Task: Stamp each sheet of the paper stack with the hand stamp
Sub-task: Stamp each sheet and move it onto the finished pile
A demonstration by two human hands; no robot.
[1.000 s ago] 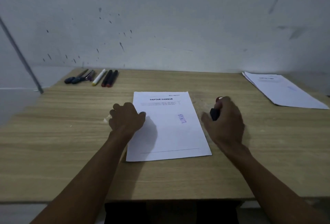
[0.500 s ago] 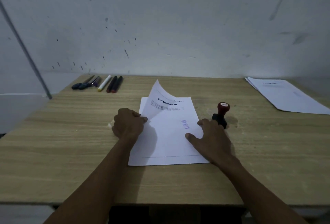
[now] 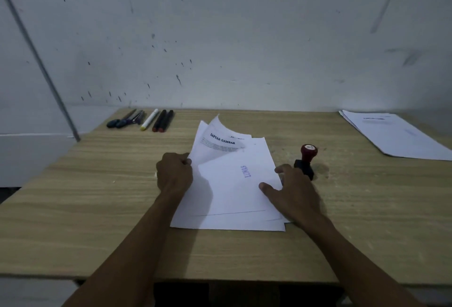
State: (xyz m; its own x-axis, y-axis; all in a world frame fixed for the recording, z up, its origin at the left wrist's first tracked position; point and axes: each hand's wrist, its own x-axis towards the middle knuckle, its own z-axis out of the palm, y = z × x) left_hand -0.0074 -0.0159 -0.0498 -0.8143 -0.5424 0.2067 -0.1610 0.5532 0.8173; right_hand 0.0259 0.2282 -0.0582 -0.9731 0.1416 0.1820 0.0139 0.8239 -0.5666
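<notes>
Paper stack (image 3: 227,223): left hand (image 3: 174,172) pinches the top sheet (image 3: 234,184) (far corner curled); right hand (image 3: 291,191) presses it, fingers flat, grip wide.

A plain office desk: wooden tabletop (image 3: 97,199), row of pens (image 3: 141,119), bare spotted wall (image 3: 220,37).

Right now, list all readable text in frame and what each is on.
"DAFTAR GAMBAR": heading on the lifted top sheet.
"LUNAS": blue stamp mark on that sheet, sideways.
Small lines under the heading: too blurred.
Finished pile far right: heading and mark unreadable.
Hand stamp cap label: too small.
</notes>
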